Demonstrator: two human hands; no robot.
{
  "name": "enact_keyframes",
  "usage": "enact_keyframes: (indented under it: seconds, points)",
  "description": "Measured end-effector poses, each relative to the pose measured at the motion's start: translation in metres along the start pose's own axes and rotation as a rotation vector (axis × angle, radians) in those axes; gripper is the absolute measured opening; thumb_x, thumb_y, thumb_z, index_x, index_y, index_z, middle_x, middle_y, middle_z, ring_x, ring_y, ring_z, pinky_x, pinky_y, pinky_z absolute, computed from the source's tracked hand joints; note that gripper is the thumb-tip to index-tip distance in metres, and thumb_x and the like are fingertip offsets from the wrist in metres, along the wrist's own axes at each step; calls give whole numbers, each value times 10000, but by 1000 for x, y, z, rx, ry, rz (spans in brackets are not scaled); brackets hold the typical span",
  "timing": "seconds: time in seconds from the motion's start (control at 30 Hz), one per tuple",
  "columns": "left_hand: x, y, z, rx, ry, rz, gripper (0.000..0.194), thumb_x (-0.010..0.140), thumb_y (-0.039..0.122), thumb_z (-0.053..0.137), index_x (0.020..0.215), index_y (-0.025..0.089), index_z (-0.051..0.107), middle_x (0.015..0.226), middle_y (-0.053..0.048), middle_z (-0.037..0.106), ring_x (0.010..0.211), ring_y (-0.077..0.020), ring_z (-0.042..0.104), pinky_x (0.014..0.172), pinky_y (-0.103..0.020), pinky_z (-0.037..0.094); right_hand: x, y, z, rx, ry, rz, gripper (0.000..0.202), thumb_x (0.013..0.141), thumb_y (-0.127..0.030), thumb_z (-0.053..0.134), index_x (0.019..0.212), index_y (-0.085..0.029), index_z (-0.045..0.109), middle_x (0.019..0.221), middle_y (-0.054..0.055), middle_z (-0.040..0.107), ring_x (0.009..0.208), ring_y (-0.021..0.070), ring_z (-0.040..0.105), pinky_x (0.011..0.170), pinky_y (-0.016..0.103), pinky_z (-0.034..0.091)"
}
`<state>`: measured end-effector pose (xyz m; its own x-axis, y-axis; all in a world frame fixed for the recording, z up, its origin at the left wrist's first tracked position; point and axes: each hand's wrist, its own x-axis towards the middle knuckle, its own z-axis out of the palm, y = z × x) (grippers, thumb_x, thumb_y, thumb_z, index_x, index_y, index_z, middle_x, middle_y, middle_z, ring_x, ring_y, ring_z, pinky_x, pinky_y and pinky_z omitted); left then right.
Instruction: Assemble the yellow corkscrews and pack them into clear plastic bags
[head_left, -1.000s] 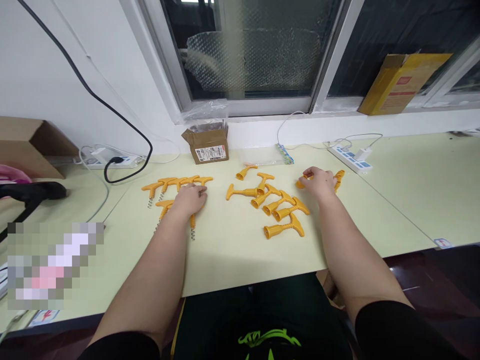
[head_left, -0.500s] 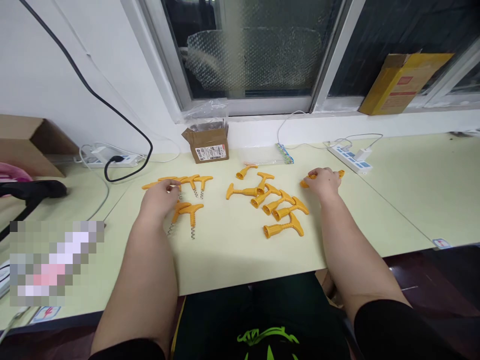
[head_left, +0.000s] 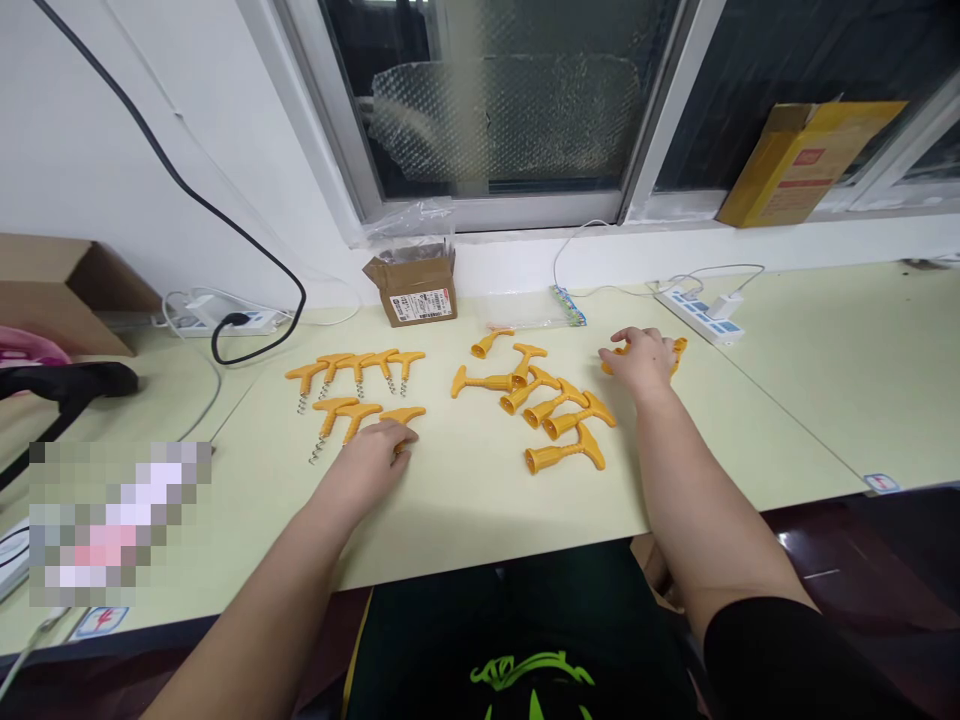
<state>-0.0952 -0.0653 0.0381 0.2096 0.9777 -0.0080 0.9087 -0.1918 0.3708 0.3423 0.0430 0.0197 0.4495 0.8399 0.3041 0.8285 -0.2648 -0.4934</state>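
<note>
My left hand (head_left: 371,462) is closed around the shaft of a yellow-handled corkscrew (head_left: 403,413) at the right end of the front row; its spiral is hidden. Beside it lie two more corkscrews (head_left: 335,405), and behind them a row of several others (head_left: 360,362) with metal spirals toward me. My right hand (head_left: 646,358) curls over yellow plastic pieces (head_left: 679,352) at the right, which it largely covers. Between my hands lie several yellow T-handled pieces with hollow, flared ends (head_left: 566,455), some overlapping.
Behind the pieces stand a small cardboard box (head_left: 420,300) and a flat clear plastic bag (head_left: 525,310). Power strips (head_left: 701,318) and cables lie along the wall. A black stand (head_left: 67,385) is at the left, and a yellow carton (head_left: 810,165) leans at the window.
My left hand has moved from the back row toward me and right, onto the front-row corkscrew, which has shifted right. My right hand stays over the pieces at the right, fingers slightly shifted.
</note>
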Motion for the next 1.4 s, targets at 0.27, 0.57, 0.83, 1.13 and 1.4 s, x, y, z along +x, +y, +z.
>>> enact_keyframes:
  seconds: [0.27, 0.57, 0.83, 1.13, 1.4]
  points:
    - [23, -9, -3, 51, 49, 42, 292, 843, 241, 540, 1003, 239, 785, 1146, -120, 764, 1134, -367, 676, 1025, -472, 512, 0, -1, -1, 5, -40, -4, 353, 774, -439, 695, 1081, -271, 736, 1171, 104, 596, 1162, 351, 467, 1025, 509, 349]
    - [8, -34, -18, 242, 172, -180, 494, 927, 430, 502, 1356, 253, 670, 1417, -144, 606, 1369, -409, 503, 1143, -553, 415, 0, -2, 0, 16, -22, -18, 331, 802, -444, 670, 1060, -250, 744, 1145, 108, 632, 1113, 339, 476, 996, 519, 364]
    - [-18, -92, -20, 172, 85, -402, 562, 1002, 416, 377, 1453, 122, 539, 1518, -209, 532, 1379, -385, 532, 1124, -529, 458, -9, -13, 1, 106, 9, -152, 254, 856, -395, 615, 997, -233, 751, 1098, 101, 697, 1087, 337, 532, 974, 502, 363]
    - [-17, -89, -27, 131, 192, -340, 454, 970, 515, 482, 1240, 192, 653, 1345, -162, 604, 1286, -411, 575, 1081, -574, 469, -10, -14, 3, 121, -9, -178, 243, 855, -386, 616, 970, -226, 758, 1061, 99, 722, 1054, 336, 562, 945, 492, 384]
    - [2, -66, -14, 203, 69, -333, 811, 885, 769, 474, 1519, 264, 521, 1578, -174, 454, 1417, -455, 462, 1070, -606, 476, -10, -14, 4, 156, -2, -185, 239, 843, -384, 612, 949, -229, 759, 1043, 92, 719, 1049, 332, 565, 952, 484, 393]
